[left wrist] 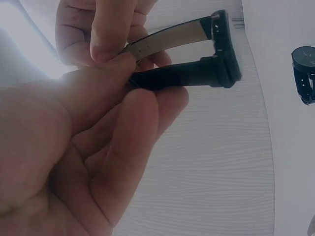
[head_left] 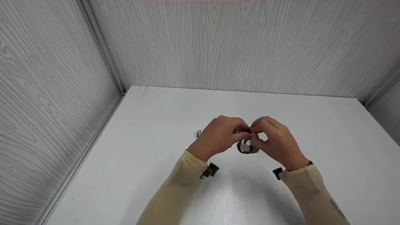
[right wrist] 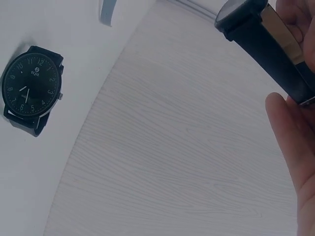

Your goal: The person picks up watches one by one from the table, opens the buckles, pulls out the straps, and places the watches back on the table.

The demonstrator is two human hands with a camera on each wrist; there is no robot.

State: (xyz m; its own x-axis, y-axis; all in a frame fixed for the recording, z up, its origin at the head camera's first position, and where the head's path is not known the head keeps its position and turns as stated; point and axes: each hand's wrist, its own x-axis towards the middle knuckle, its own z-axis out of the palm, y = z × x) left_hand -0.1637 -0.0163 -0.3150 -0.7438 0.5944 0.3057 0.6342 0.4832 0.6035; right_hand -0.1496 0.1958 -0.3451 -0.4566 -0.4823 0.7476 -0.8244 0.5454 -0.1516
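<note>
A wristwatch (head_left: pixel 244 152) with a dark strap is held up between my two hands, its strap bent into a loop. My left hand (head_left: pixel 220 136) pinches the strap ends between thumb and fingers. From the other side my right hand (head_left: pixel 275 142) pinches at the same spot, fingertips close to the left's. In the left wrist view the watch (left wrist: pixel 172 76) shows its edge, with a tan strap lining; the strap ends are covered by fingers. The right wrist view catches its case and black strap (right wrist: pixel 273 54).
A second watch (right wrist: pixel 32 88) with a black dial and dark strap lies on the white table (head_left: pixel 150 118). A small silvery thing (head_left: pixel 198 133) shows just left of my left hand. Wood-grain panels (head_left: pixel 212 43) stand behind and beside the table.
</note>
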